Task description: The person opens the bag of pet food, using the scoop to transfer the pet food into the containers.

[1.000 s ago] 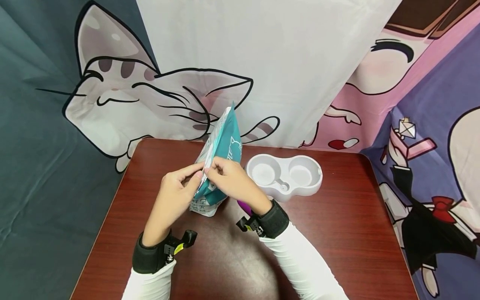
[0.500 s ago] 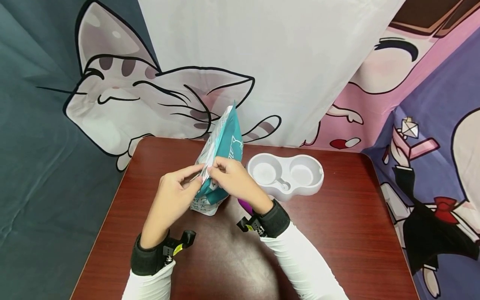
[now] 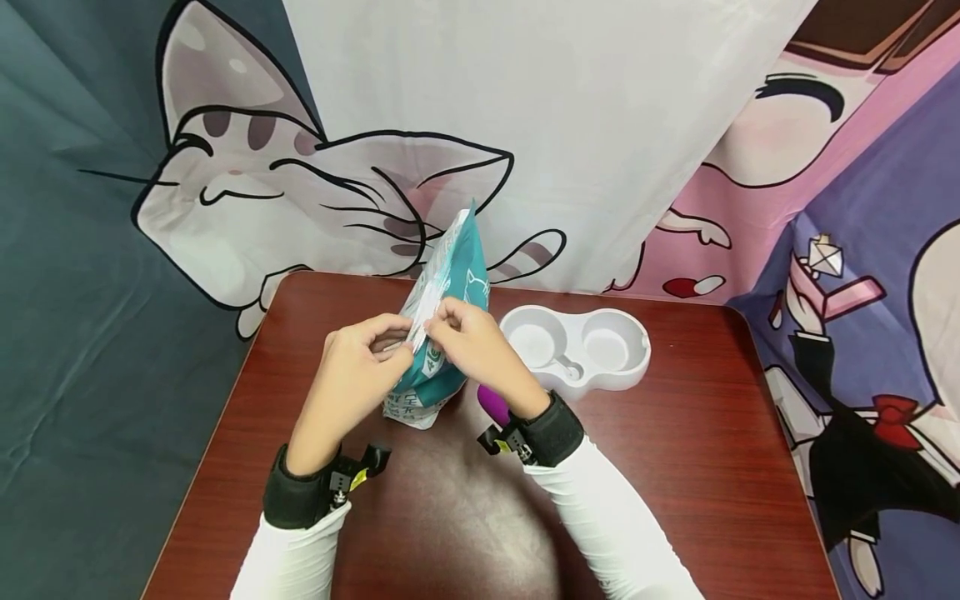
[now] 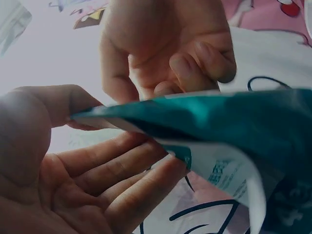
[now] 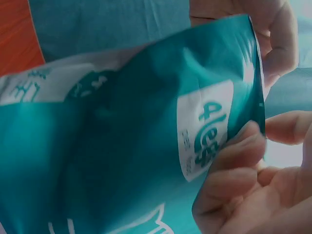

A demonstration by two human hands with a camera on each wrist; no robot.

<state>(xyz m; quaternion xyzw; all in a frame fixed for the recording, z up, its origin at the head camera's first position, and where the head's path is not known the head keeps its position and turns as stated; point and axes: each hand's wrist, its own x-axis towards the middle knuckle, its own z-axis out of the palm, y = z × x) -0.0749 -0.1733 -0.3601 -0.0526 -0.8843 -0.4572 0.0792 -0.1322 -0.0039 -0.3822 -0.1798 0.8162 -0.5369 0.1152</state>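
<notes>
A teal and white pet food bag (image 3: 467, 265) stands upright on the table, its top edge running away from me. My left hand (image 3: 354, 372) pinches that top edge from the left, near its close end. On the other side my right hand (image 3: 474, 343) pinches the same edge between thumb and curled fingers. In the left wrist view the left thumb lies at the bag's rim, with the other fingers (image 4: 141, 180) against its white side. The right wrist view has the bag's printed teal face (image 5: 131, 146). Whether the top is sealed cannot be told.
A white double bowl (image 3: 573, 385) stands right of the bag. Partly behind my right wrist is a purple object (image 3: 492, 406) of unclear kind. The brown table (image 3: 675, 467) meets a cartoon-printed cloth (image 3: 585, 142) at its back edge.
Both hands have shifted slightly up and away along the bag's top edge. More of the purple object shows beside the right wrist. The bag stays in place.
</notes>
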